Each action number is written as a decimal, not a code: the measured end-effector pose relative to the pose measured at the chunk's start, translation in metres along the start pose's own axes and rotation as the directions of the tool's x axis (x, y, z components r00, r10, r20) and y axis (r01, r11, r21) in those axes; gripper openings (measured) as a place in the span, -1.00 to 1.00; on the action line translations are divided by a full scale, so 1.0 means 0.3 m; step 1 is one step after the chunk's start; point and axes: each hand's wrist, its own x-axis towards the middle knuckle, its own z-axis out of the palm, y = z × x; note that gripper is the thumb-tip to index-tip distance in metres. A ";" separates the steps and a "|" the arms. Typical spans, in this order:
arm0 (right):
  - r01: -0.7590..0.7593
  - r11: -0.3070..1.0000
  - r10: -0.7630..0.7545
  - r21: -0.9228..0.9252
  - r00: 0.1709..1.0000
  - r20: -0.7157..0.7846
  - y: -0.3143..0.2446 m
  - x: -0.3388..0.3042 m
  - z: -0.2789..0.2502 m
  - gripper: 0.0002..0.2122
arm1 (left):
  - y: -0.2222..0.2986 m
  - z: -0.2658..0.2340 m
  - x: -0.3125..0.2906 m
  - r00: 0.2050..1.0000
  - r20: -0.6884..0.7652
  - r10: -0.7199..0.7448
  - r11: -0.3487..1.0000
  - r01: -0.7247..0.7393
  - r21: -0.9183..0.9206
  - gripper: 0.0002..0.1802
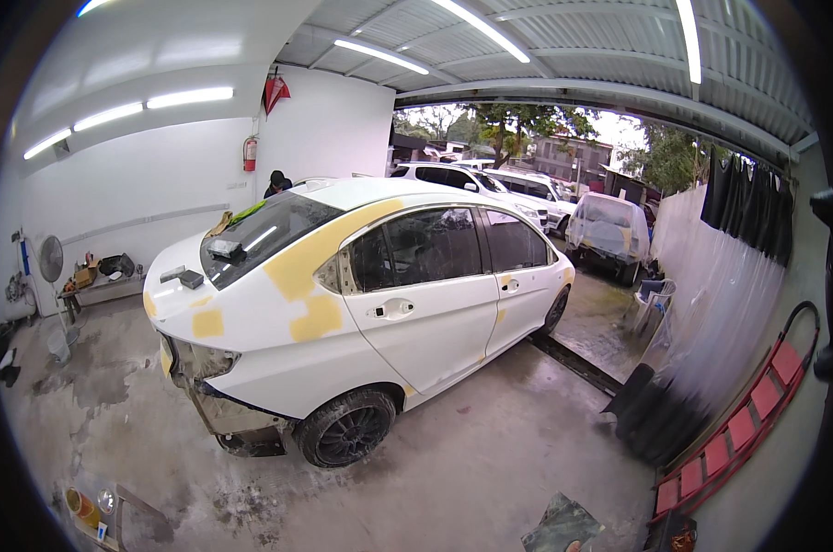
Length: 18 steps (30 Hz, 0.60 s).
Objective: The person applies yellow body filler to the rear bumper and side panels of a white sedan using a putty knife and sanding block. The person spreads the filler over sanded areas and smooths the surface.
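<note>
At the lower edge, right of the middle, a fingertip of my right hand [574, 546] shows on a dark grey-green sheet of sandpaper [562, 523]. The thumb or finger presses on the sheet's near edge; the rest of the hand is cut off. My left hand is out of the picture. Ahead stands a white sedan [435, 322] with yellowish filler patches [315, 317] on its rear quarter and roof edge. Its tail-lamp opening [205, 361] is bare. Small blocks [191, 279] lie on the boot lid, and a grey one [225, 248] rests on the rear window.
A red folding ladder [741, 428] leans at the right wall beside a plastic curtain [711, 313]. A floor channel [577, 363] crosses near the front wheel. Lower left stands a small stand with an orange container [82, 506]. Another person [276, 184] is behind the car.
</note>
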 end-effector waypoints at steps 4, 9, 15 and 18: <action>-0.076 0.997 0.077 -0.016 0.996 0.048 0.070 0.063 0.093 -0.49 | 0.011 0.018 0.092 0.993 -0.113 -0.021 0.999 0.015 -0.049 -0.72; -0.043 0.998 0.049 -0.042 0.982 0.182 0.124 0.160 0.209 -0.53 | 0.029 0.046 0.245 0.987 -0.128 0.096 0.995 -0.100 -0.021 -0.70; 0.007 0.997 0.001 -0.076 0.995 0.098 0.194 0.338 0.258 -0.51 | 0.062 0.085 0.479 0.998 -0.022 0.062 0.993 -0.059 0.100 -0.69; -0.040 0.996 0.044 -0.075 0.998 0.047 0.246 0.480 0.255 -0.50 | 0.056 0.159 0.612 0.995 -0.060 -0.076 0.973 0.061 -0.222 -0.75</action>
